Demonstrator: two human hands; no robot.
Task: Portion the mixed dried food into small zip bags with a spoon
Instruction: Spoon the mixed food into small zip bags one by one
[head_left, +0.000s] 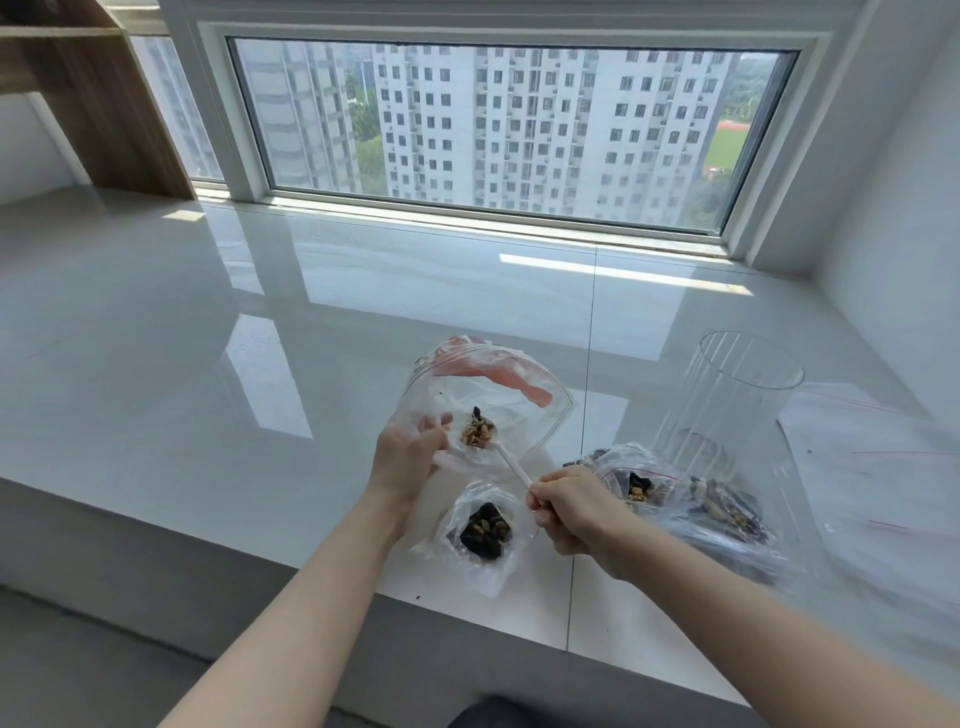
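The right hand (569, 512) has its grip curled tight round the end of a white spoon (506, 457), whose bowl — heaped with tan nuts and one dark piece — sits inside the mouth of a large clear zip bag (488, 387) with a red seal strip. The left hand (408, 457) pinches the near edge of that bag's opening, its grip clamped on the plastic and holding the mouth wide just left of the spoon bowl. Just below the spoon, between the two forearms, a small zip bag (480, 535) lies on the glossy white desk (208, 364), holding a dark clump of mixed dried food. Right of the spoon, behind the right hand, more filled small bags (675, 499) lie in a loose heap with dark pieces and nuts showing through. Beyond that heap stands a clear ribbed plastic container (737, 395), tilted — and further right of it flat unfilled zip bags (872, 457) with red seal lines lie on the desk. Far behind the spoon, a wide window (509, 124) faces tower blocks.
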